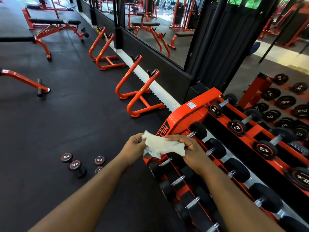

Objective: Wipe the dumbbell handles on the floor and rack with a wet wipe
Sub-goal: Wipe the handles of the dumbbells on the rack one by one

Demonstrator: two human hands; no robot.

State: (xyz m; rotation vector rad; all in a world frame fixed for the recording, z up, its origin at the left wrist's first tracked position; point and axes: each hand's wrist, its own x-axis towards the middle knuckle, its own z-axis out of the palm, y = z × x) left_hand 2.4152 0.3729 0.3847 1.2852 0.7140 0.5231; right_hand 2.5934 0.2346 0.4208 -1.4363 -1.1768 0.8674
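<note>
Dumbbells fill the orange rack (pixel 187 113) along the right side, laid in rows on its sloping tiers with black heads outward and metal handles showing between them; several heads carry the marking 2.5. A mirror (pixel 275 67) behind the rack repeats the rows of weights. Black rubber floor (pixel 75 114) spreads to the left, and on it stand orange floor stands (pixel 138 92) in a line beside the wall base, with orange benches (pixel 53 25) farther back. Two floor dumbbells (pixel 75 164) marked 2.5 lie on the mat left of the person's forearms, near each other and well apart from the rack; a second pair (pixel 99 162) lies just beside them, partly hidden by the left forearm. Both arms reach forward over the rack's near end. Left hand (pixel 133 146) and right hand (pixel 190 149) hold a crumpled white wet wipe (pixel 160 146) between them in the air, above the rack's lower corner. Left fingers are curled round the wipe's left end; right fingers and thumb pinch its right end.
</note>
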